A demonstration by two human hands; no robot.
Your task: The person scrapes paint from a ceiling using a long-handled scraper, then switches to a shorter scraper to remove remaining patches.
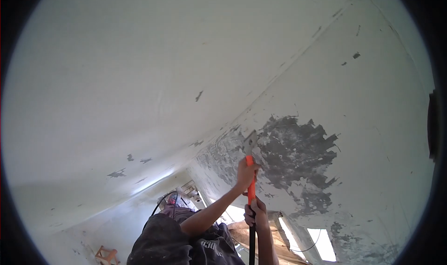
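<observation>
A long-handled scraper [251, 183] with a grey metal head, an orange upper part and a black lower shaft stands nearly upright in front of the wall. My left hand [246, 173] is closed around the orange part, just below the head. Lower down, my right hand [257, 212] grips the handle where the orange meets the black. The scraper's head is at the left edge of a rough grey patch [298, 151] of bare wall, where the pale coating is gone. Whether the blade touches the wall cannot be made out.
A pale ceiling [116, 79] with small chipped spots slopes down to the wall. Dark clothing [181, 241] fills the lower middle. Behind my arms are brown sheeting [274, 234] and bright window openings [322, 244]. A wooden stool-like object [107, 254] is at lower left.
</observation>
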